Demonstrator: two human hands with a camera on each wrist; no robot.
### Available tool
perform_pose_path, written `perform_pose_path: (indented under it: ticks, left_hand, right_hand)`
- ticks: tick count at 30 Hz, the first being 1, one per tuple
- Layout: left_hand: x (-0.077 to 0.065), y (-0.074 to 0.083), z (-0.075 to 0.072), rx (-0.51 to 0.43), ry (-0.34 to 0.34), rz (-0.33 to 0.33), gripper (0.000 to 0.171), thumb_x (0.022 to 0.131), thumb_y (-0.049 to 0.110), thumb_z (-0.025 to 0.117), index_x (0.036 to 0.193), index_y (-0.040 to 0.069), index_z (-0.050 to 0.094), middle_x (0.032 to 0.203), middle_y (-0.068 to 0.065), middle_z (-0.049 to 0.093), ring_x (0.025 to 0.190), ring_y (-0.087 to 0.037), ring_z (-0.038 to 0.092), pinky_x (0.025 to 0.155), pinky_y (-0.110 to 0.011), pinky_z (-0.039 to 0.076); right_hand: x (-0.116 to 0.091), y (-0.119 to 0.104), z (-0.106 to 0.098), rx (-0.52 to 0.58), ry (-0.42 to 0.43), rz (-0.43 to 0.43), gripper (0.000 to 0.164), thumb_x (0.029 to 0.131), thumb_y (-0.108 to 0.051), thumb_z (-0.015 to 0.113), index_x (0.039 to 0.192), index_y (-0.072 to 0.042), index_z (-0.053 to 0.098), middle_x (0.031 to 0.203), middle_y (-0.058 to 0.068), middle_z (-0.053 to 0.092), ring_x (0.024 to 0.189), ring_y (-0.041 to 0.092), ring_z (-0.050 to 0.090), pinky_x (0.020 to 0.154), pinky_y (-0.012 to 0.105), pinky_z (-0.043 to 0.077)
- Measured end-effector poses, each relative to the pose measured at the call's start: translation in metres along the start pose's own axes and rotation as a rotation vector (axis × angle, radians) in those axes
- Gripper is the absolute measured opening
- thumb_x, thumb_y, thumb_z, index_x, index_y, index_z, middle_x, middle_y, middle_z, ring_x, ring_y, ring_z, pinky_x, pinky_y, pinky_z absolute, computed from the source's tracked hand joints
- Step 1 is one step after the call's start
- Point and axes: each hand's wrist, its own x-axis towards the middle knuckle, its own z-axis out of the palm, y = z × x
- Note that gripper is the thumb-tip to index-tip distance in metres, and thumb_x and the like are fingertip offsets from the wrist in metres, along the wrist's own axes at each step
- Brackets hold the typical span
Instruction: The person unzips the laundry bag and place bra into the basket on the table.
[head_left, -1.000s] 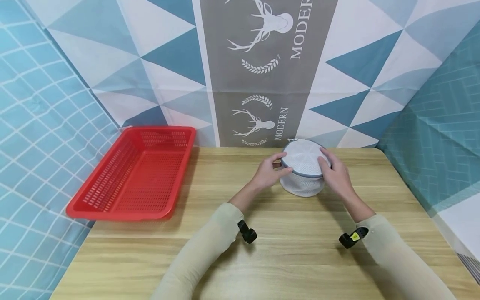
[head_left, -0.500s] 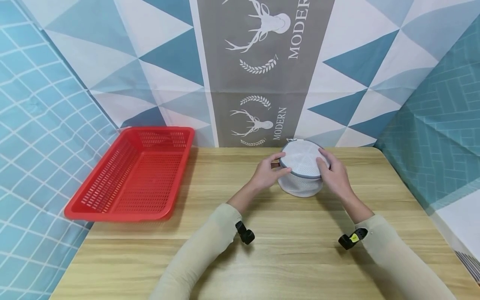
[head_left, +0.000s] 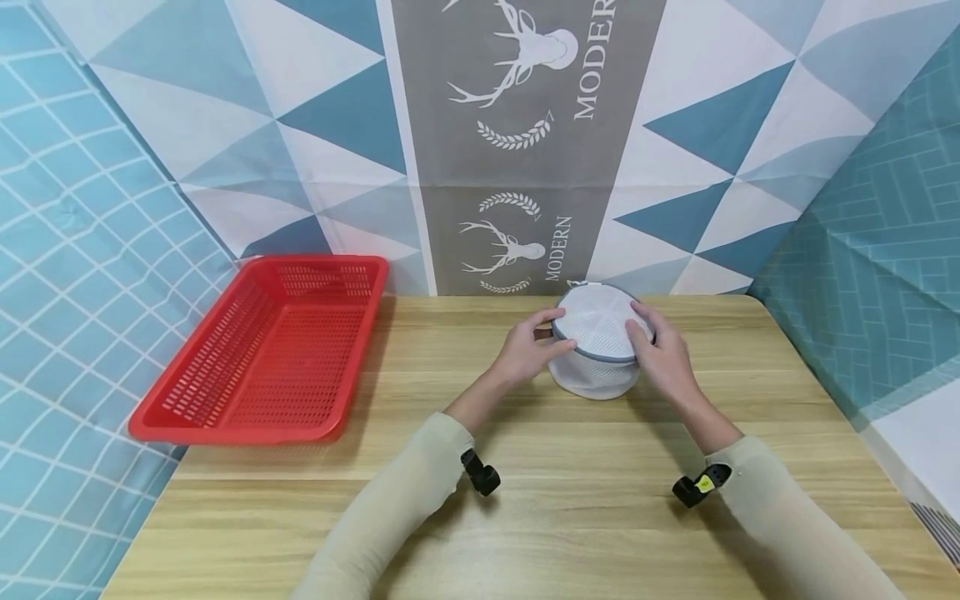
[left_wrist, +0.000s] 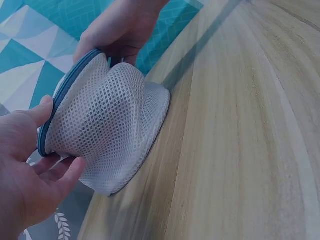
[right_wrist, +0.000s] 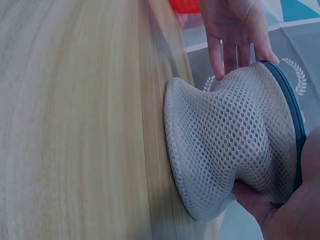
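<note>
A white mesh laundry bag with a blue-grey zipped rim stands near the back edge of the table. Its round lid faces up, and its soft side looks creased inward in both wrist views. At the left of the rim, my left hand holds the bag, thumb and fingertips at the edge. My right hand grips the opposite side, with the thumb over the lid and other fingers below the rim. The lower edge of the mesh bag sits right at the tabletop. A small white tag shows behind the lid.
A red perforated plastic basket stands at the back left of the wooden table. Patterned cloth walls rise directly behind the table and along both sides.
Both hands have shifted slightly left and toward me with the mesh laundry bag. The hold on its rim looks the same, and the basket has stayed in place.
</note>
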Motion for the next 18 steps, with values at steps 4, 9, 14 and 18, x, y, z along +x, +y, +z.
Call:
perform_pose_path:
  ticks: [4,9,14,18]
  left_hand:
    - [-0.002,-0.001,-0.003,0.005,0.002,0.008,0.064,0.103,0.013,0.083,0.162,0.008,0.058,0.17,-0.019,0.056,0.15,-0.042,0.065,0.114,-0.04,0.064]
    - [-0.005,-0.003,-0.005,0.003,0.004,0.017,0.063,0.103,0.013,0.083,0.161,0.008,0.059,0.17,-0.019,0.057,0.149,-0.042,0.065,0.113,-0.039,0.064]
    - [-0.009,-0.004,-0.008,0.0,0.006,0.025,0.062,0.103,0.013,0.083,0.161,0.008,0.06,0.17,-0.019,0.056,0.149,-0.043,0.065,0.113,-0.038,0.064]
    - [-0.011,-0.004,-0.012,0.007,0.012,0.025,0.061,0.103,0.013,0.083,0.16,0.008,0.061,0.169,-0.019,0.057,0.149,-0.042,0.065,0.113,-0.039,0.064]
  right_hand:
    - [-0.001,-0.002,0.001,0.004,-0.006,0.006,0.065,0.12,-0.043,0.045,0.175,-0.008,0.037,0.184,0.025,0.032,0.174,0.049,0.027,0.142,0.067,0.024]
    - [-0.003,-0.002,0.004,0.01,-0.012,0.01,0.066,0.12,-0.043,0.047,0.175,-0.009,0.037,0.184,0.025,0.032,0.174,0.048,0.026,0.142,0.066,0.024]
    - [-0.004,-0.004,0.006,0.019,-0.022,0.008,0.066,0.12,-0.043,0.047,0.176,-0.008,0.036,0.185,0.024,0.03,0.175,0.047,0.025,0.142,0.066,0.023]
    - [-0.005,-0.008,0.01,0.026,-0.027,0.006,0.066,0.12,-0.042,0.048,0.175,-0.008,0.036,0.186,0.024,0.029,0.175,0.047,0.024,0.143,0.065,0.022]
